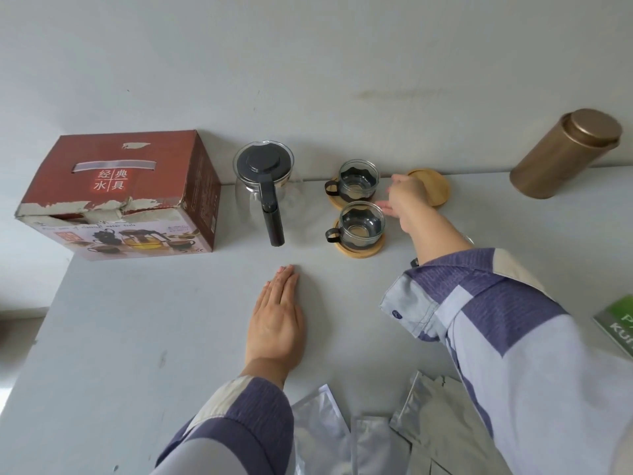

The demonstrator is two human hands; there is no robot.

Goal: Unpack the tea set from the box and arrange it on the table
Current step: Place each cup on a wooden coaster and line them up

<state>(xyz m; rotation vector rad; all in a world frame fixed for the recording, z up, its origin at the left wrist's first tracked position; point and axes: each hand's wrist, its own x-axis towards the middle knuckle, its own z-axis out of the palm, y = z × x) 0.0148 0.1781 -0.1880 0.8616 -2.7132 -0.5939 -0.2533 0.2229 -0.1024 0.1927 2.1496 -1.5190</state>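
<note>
A red cardboard box (118, 195) with a torn top edge stands at the back left of the pale table (137, 337). Beside it is a glass teapot (265, 186) with a black lid and handle. Two glass cups (358, 180) (362, 222) with black holders sit on round wooden coasters. A third wooden coaster (435, 186) lies bare to their right. My right hand (407, 200) reaches over that coaster's left edge, fingers loosely spread, between it and the cups. My left hand (277, 313) rests flat on the table, fingers straight.
A brass-coloured tin canister (565, 154) stands at the back right by the wall. Several silver foil pouches (376, 437) lie at the near edge. A green packet (616, 323) shows at the right border.
</note>
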